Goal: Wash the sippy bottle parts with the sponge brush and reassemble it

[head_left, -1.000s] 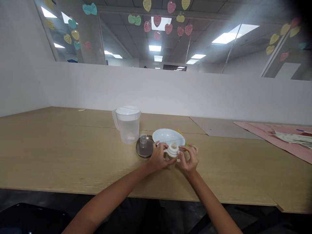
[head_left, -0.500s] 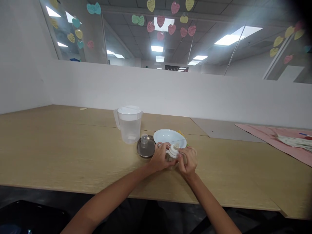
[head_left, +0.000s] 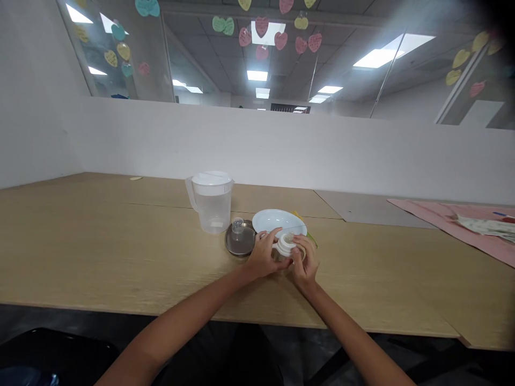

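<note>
Between my two hands, low over the table, is a baby bottle [head_left: 286,245] with a white collar, a side handle and a small translucent tip on top. My left hand [head_left: 265,256] is closed around its left side, hiding part of the clear body. The fingers of my right hand [head_left: 306,258] are closed on the right side of the white collar. Just left of my left hand lies a round steel dish [head_left: 235,247] with a small clear dome-shaped cap [head_left: 237,226] standing on it. A white bowl [head_left: 273,217] sits right behind the bottle.
A lidded clear plastic pitcher [head_left: 214,206] stands behind the steel dish. Something yellow and green [head_left: 313,240] pokes out beside the bowl. At far right, a pink sheet [head_left: 438,214] carries a whitish cloth [head_left: 485,226]. A white wall [head_left: 265,145] borders the table's back.
My right hand has turned slightly and shifted a little to the left around the bottle's collar. The left hand keeps its hold. The camera view has shifted slightly.
</note>
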Demonstrator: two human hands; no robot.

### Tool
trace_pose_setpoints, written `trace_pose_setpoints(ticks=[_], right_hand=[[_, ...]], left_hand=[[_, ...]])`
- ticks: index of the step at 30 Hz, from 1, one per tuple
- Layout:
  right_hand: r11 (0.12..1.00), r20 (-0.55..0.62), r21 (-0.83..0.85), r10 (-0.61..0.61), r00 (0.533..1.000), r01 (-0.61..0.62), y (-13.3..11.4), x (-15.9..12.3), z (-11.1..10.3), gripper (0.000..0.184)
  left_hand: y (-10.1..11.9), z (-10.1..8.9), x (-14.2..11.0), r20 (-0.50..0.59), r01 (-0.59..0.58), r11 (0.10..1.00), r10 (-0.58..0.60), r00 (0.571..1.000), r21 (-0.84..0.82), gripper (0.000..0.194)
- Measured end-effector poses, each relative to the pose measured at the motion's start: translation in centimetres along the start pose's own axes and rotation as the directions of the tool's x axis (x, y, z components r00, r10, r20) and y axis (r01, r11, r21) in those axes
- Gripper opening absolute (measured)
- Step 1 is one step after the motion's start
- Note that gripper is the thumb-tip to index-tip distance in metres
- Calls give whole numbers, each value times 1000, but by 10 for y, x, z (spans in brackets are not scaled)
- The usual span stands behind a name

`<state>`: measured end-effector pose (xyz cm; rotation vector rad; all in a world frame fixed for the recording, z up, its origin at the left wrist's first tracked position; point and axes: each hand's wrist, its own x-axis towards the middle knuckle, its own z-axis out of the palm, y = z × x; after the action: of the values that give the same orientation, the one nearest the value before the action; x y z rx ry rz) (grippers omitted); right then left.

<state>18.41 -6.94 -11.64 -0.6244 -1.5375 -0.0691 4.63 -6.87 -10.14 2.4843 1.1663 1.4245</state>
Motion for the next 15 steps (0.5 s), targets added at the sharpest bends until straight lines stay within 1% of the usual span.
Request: trace_pose_setpoints(ticks=[1,3,5,6,8,10,11,13,15], right_hand=[[999,-9,-31,-34,999,34,1,0,-1,21],[991,-25,-80,-110,994,107,3,0,-2,25],[985,-45,-109,-138,989,132,4,0,-2,29],[988,-44,-115,-112,993,106,4,0,-1,29],[993,-18,-118,5,1000,-7,2,1,1,27],[985,9,-112,130,992,-128,0,2,2,26],[981,17,-104,165,986,-162,-1,3,2,25],[982,26,-84,175,984,-172,-1,3,2,22],[989,34,-68,131,991,-129,1,4,2,19]], left_hand=[[-1,0,-1,-18,-3,1000,3,1000,5,63],[-2,1,-2,-34,-32,999,33,999,13,56],[-3,2,-2,-40,-69,997,69,997,20,49],[-4,3,-2,-44,-78,997,79,996,23,47],[-5,3,-1,-61,-76,997,77,995,27,45],[-6,3,-1,-68,-71,997,72,995,25,44],[-7,3,0,-68,-70,997,72,995,23,45],[-7,2,0,-60,-70,997,71,996,19,44],[-7,0,2,-40,-76,997,77,996,21,40]])
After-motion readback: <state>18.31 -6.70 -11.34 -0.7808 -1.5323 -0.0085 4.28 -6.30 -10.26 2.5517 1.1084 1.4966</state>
